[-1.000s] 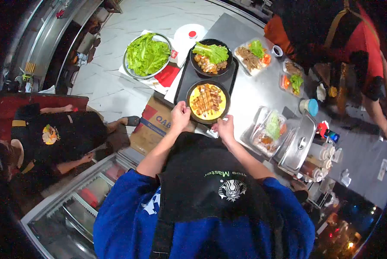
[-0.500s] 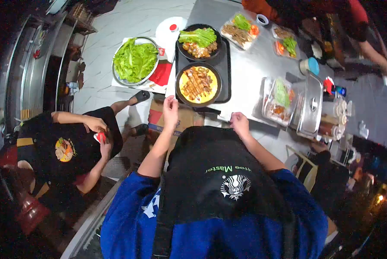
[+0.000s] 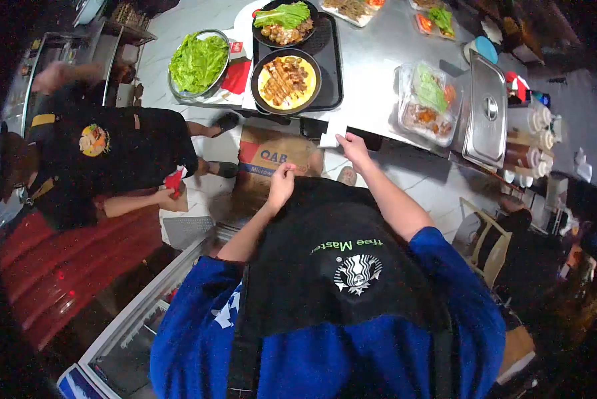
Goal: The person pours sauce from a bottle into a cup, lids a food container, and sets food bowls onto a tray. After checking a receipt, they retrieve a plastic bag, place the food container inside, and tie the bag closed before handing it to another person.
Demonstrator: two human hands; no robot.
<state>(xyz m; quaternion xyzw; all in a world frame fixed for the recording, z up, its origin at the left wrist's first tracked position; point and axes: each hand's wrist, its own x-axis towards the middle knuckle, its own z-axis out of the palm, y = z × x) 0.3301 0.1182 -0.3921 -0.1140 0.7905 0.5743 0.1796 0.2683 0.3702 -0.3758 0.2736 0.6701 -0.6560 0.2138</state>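
My right hand (image 3: 354,149) pinches a white piece of paper (image 3: 334,133) at the front edge of the steel table. My left hand (image 3: 282,183) is in front of my apron with its fingers closed; whether anything is in them is hidden. Beyond my hands, a black tray (image 3: 330,73) carries a round black pan (image 3: 314,93) of sliced browned meat over a yellow layer. Behind it, a second black pan (image 3: 255,30) holds lettuce over chopped, sauced food.
A metal bowl of lettuce (image 3: 199,63) stands left of the tray. To the right are a clear food container (image 3: 405,110) and a steel lidded pan (image 3: 490,126). A co-worker (image 3: 129,143) stands at the left holding something red and white. A cardboard box (image 3: 245,174) lies below the table edge.
My left hand has moved down and right, away from the tray edge. My right hand has come up to the white paper. The view has shifted, and the co-worker has raised one arm.
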